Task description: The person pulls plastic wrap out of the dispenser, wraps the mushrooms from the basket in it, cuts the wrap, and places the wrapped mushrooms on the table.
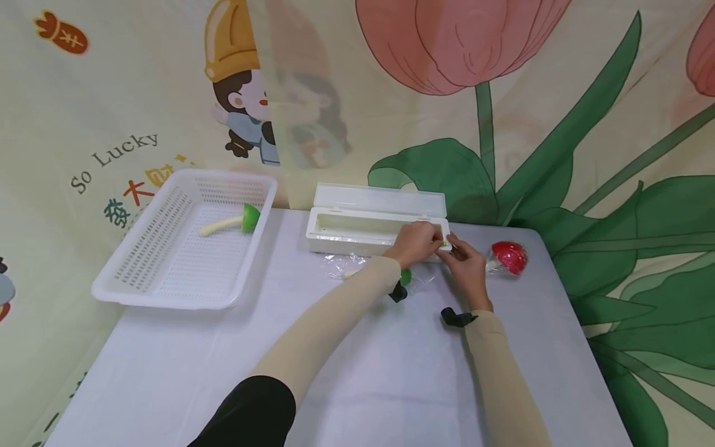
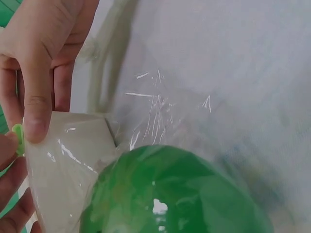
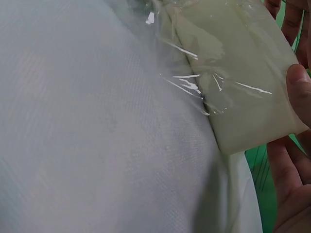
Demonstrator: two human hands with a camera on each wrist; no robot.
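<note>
A long white box (image 1: 357, 241), its lid (image 1: 385, 200) tipped back, stands near the table's back edge. It looks like a cling film dispenser. My left hand (image 1: 416, 244) reaches over its right end and pinches a small light green slider (image 2: 18, 139) there. At the same end, my right hand (image 1: 468, 271) grips the box corner, thumb on the front face. Clear plastic film (image 3: 228, 90) drapes from the box front. A green-capped mushroom-shaped object (image 2: 165, 194) lies under the film before the box, partly hidden by my left forearm in the head view.
At the left stands a white perforated basket (image 1: 106, 292) containing another green-capped mushroom shape (image 1: 250, 218). A red-capped mushroom (image 1: 509, 257) in film lies right of my right hand. Behind the table hangs a printed curtain (image 1: 313, 124).
</note>
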